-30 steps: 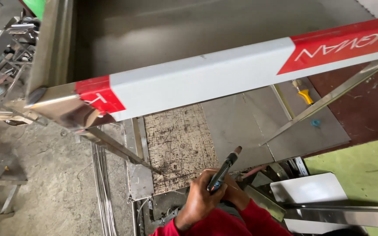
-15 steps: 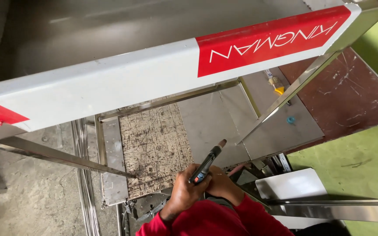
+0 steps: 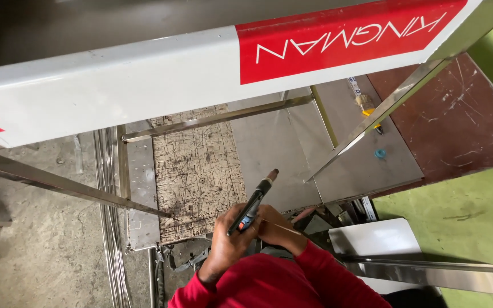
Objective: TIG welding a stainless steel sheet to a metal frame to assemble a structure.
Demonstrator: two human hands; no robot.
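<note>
Above a scratched surface [image 3: 198, 171], the left hand [image 3: 229, 242] grips a welding torch [image 3: 253, 202]; the right hand [image 3: 278, 228] pinches a thin rod [image 3: 281, 227] just beside the torch.

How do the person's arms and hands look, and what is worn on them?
Both arms wear long red sleeves that end at the wrists. The left hand and the right hand are bare: no gloves, and no rings, watch or bracelet that I can see. The sleeves are plain, without visible markings.
</note>
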